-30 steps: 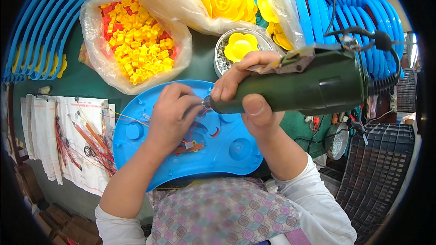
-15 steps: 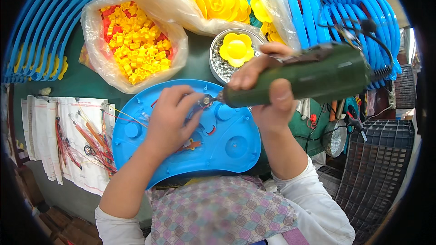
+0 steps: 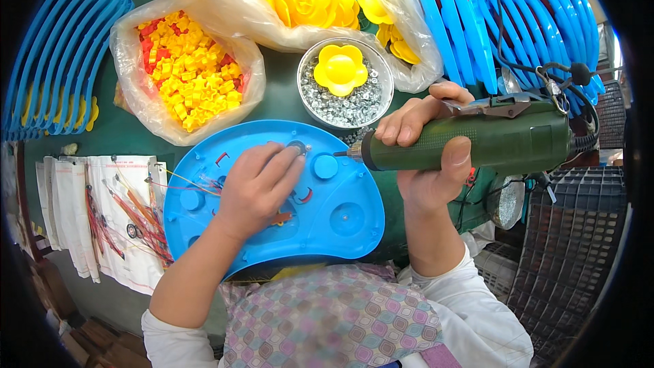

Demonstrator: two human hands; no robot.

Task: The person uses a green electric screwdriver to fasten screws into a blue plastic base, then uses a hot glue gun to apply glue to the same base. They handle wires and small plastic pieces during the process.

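Observation:
A blue, bean-shaped plastic shell (image 3: 357,191) lies with its hollow side up in front of me. My left hand (image 3: 262,187) is over its middle, fingers curled and fingertips at a small round metal part (image 3: 297,146). A tiny silvery piece (image 3: 308,148) shows beside that part. My right hand (image 3: 429,140) is wrapped round a green electric screwdriver (image 3: 477,135), held sideways with its bit pointing left. The bit's tip is to the right of the round part, apart from it. Thin wires (image 3: 194,184) run under my left hand, which hides part of the shell's inside.
Behind the shell stand a bowl of small metal screws (image 3: 347,105) with a yellow flower piece (image 3: 340,70) in it and a bag of yellow and red pieces (image 3: 187,75). Blue curved parts (image 3: 524,20) are stacked at the far right. Wired parts (image 3: 133,211) lie on white sheets at left.
The screwdriver has drawn back to the right, its bit away from the round part. My left hand stays at that part. The whole view has shifted slightly.

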